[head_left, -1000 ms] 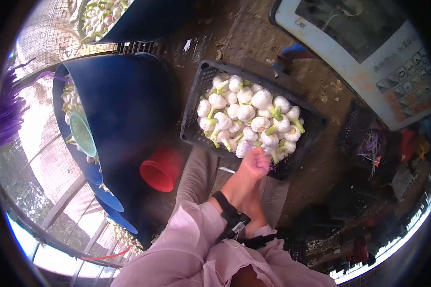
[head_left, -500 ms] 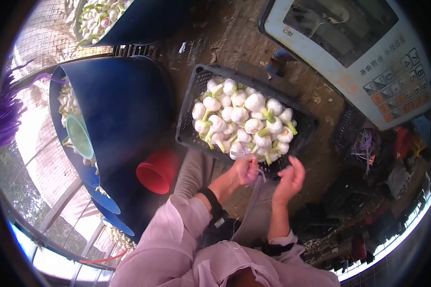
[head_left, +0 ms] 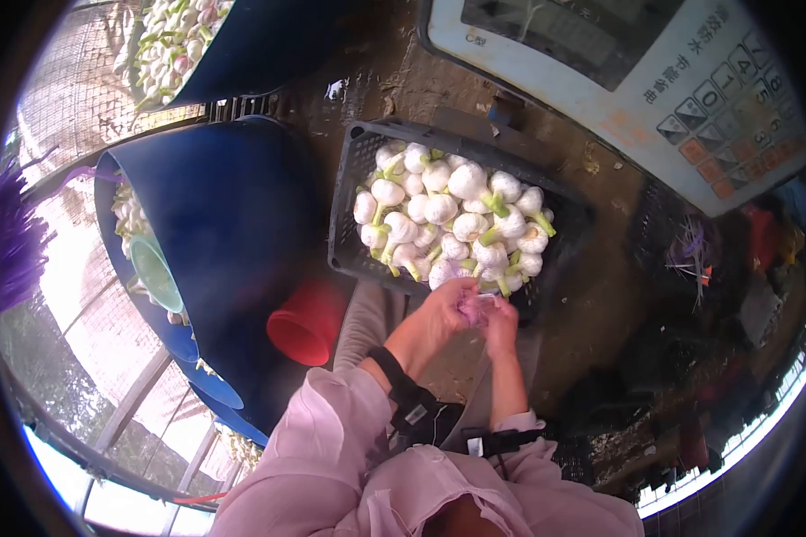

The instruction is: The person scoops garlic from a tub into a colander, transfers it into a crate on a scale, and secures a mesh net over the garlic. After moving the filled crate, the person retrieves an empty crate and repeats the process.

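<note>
Both hands meet just over the near edge of a black plastic crate (head_left: 354,192) heaped with white garlic bulbs (head_left: 440,209) on short green stems. My left hand (head_left: 450,306) is closed round a crumpled piece of thin purple netting (head_left: 476,310). Against it, my right hand (head_left: 501,322) pinches the other side of the same netting. The fingers partly cover the netting, so its full shape does not show.
A scale with a keypad (head_left: 636,116) stands at the upper right. On the left are a large blue tub (head_left: 215,206) with garlic and a green bowl (head_left: 157,273) inside, a red bucket (head_left: 306,322), and a purple netting bundle (head_left: 22,233). White strips (head_left: 692,255) lie at right.
My right hand has come left from its raised, apart position and now grips the netting beside my left hand. The left hand keeps its hold. The view has shifted slightly.
</note>
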Demonstrator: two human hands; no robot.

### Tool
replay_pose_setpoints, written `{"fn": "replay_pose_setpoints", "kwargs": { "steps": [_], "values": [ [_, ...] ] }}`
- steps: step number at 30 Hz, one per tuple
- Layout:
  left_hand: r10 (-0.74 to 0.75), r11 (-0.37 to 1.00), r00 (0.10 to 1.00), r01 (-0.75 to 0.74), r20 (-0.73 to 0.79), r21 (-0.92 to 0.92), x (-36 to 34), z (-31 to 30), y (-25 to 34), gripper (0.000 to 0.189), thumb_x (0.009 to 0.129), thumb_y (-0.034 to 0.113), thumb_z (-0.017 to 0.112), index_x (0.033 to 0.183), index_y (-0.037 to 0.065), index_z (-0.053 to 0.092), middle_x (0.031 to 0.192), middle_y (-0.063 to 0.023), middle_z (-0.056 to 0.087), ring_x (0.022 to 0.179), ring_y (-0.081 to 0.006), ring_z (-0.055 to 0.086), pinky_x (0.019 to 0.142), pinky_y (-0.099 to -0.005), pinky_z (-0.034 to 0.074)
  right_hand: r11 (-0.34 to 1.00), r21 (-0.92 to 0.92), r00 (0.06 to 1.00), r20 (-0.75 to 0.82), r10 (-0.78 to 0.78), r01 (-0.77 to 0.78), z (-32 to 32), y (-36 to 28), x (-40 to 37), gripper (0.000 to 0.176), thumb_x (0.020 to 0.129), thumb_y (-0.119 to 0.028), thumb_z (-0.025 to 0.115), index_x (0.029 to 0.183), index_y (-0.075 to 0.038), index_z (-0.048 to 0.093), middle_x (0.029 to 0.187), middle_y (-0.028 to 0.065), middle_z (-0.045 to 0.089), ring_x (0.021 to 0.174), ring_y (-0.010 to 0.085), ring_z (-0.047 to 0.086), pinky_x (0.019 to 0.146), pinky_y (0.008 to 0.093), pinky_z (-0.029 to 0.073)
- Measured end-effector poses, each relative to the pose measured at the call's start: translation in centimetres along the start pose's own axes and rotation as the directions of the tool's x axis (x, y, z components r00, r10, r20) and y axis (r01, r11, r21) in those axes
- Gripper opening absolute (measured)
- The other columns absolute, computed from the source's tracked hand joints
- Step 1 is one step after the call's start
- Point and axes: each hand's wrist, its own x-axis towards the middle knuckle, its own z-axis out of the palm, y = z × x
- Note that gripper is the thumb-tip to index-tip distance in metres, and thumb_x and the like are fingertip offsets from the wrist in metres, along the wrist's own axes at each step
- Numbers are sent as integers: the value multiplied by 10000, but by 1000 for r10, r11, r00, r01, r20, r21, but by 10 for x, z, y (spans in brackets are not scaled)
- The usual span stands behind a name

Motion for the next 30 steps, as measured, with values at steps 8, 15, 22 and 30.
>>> {"fn": "replay_pose_setpoints", "kwargs": {
  "steps": [8,15,22,30],
  "values": [
    [-852,521,293,548,-433,-654,18,30,60,224,873,208,427,691,79,407,486,28,336,337,-79,293,287,-180,254,775,-365,854,291,-432,516,5,-46,-12,254,776,6,556,1027,-28,568,715,-30,526,617,13,428,559,152,363],
    [-359,761,507,645,-784,70,-11,18,47,175,760,97,594,727,36,432,587,-45,468,454,-139,458,374,-253,391,920,384,993,111,37,-77,6,-36,13,69,807,-96,569,812,-28,559,613,-2,488,491,19,380,403,184,283],
    [-60,-209,990,-138,128,968,-3,31,92,177,705,68,556,877,65,513,748,-129,517,647,-309,566,539,-364,485,189,-622,541,443,-715,760,24,-78,-4,80,751,-74,604,784,-33,544,603,-7,518,519,76,487,435,244,369],
    [-144,-96,852,-519,504,849,4,13,97,254,688,55,529,936,82,572,815,-72,535,661,-243,587,528,-312,489,372,-799,834,269,-482,473,2,-94,6,40,691,-39,558,713,-17,534,701,100,589,548,297,540,525,316,447]
  ]
}}
